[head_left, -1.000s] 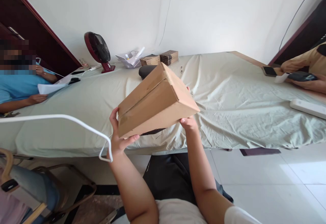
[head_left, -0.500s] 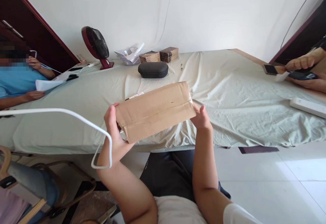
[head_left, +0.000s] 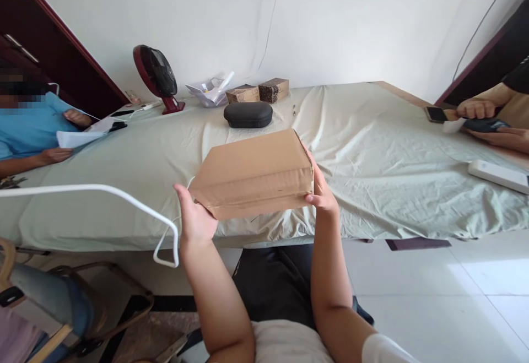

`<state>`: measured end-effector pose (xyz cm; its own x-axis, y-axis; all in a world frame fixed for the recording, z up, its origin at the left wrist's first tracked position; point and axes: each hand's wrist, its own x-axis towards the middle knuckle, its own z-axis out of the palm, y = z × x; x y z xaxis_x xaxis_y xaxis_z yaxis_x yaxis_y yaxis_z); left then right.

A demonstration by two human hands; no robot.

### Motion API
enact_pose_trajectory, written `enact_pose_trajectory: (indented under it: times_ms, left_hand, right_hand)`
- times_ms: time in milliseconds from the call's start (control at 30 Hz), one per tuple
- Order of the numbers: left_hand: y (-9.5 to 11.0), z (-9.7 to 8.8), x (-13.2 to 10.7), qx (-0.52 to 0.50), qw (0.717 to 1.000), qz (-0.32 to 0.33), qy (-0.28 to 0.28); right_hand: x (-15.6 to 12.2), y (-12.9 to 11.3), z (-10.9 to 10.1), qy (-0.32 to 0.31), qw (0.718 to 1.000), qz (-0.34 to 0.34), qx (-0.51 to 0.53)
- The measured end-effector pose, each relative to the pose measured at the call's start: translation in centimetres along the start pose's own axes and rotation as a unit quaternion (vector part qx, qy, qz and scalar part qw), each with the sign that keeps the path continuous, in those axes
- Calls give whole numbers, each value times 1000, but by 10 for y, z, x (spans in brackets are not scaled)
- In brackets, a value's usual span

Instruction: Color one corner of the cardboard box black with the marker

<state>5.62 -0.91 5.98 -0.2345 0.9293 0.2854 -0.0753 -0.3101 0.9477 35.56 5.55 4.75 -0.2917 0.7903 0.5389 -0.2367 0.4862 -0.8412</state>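
Observation:
A brown cardboard box (head_left: 256,170) is held above the cloth-covered table, tilted so that its broad top and the long side facing me both show. My left hand (head_left: 196,217) supports its left end from below, thumb sticking up and away from the cardboard; those fingers are hidden under the box. At the right end, my right hand (head_left: 321,187) grips it, with the thumb on the near corner and the fingers along the end face. Beyond the box lies a black zip case (head_left: 248,115) on the cloth.
At the back stand a dark red fan (head_left: 159,76), a clear plastic bag (head_left: 211,92) and two small cartons (head_left: 274,90). A white cable (head_left: 103,188) crosses the left foreground. People sit at both ends; a white power strip (head_left: 498,175) lies on the right.
The box has turned in my hands, so its broad top now shows. My left thumb has come off the box, and my right thumb has moved onto its near corner.

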Motion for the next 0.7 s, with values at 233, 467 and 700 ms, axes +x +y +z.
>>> enact_pose_trajectory:
  times_ms: [233,467,700]
  left_hand:
    - [3,17,0,-91,995,46,-8]
    - [-2,7,-3,-25,996,59,-55]
    - [-11,-4,2,29,994,94,-56]
  right_hand:
    - [-12,19,-15,-13,989,122,86]
    - [-6,20,-7,91,985,136,44]
    - [-7,29,-14,58,995,69,45]
